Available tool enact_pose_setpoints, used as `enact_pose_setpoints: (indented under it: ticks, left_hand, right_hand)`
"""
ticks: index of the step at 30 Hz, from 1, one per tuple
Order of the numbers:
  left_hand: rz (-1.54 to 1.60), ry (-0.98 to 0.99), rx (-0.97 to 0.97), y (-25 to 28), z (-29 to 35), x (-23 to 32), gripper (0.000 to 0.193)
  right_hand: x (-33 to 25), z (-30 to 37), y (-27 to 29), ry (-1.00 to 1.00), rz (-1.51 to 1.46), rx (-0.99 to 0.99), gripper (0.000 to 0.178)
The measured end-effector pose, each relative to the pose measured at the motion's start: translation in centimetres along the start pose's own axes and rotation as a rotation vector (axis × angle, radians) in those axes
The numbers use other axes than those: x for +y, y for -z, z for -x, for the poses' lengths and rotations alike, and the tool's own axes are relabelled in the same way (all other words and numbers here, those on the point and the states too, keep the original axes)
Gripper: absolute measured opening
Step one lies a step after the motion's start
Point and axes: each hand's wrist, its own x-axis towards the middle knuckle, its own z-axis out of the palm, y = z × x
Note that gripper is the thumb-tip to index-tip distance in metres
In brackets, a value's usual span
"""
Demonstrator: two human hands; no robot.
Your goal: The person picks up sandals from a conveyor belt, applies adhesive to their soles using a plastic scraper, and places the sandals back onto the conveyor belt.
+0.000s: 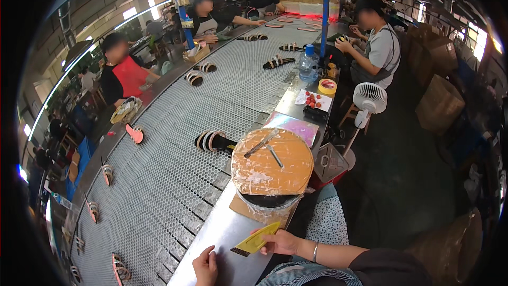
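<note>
A flat yellow brush with short dark bristles (259, 239) is pinched in my right hand (284, 243), its bristle end angled down to the left. My left hand (205, 267) is low over the shiny metal ledge (209, 235), fingers loosely bent and thumb apart, with nothing seen in it. Just beyond both hands stands a round tub wrapped in clear film (267, 212). A brown cardboard disc (286, 167) covers most of its top, with a slit and a thin metal tool on it. Behind the tub, a black strappy sandal (211, 142) lies on the mesh conveyor belt (174, 180).
Several sandals lie along the belt, including a pink-soled one (134, 134). The right ledge holds a water bottle (308, 66), yellow tape (327, 86) and small red fruits (313, 99). A white fan (369, 99) stands beside it. Several co-workers sit along both sides.
</note>
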Motion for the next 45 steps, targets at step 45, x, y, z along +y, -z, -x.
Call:
enact_pose_setpoints:
  ticks: [45]
  left_hand:
    - [-0.313, -0.443, -0.008, 3.1, -20.8, 2.3, 0.03]
  right_hand:
    - [-7.8, 6.5, -8.1, 0.69, 0.879, 0.485, 0.028]
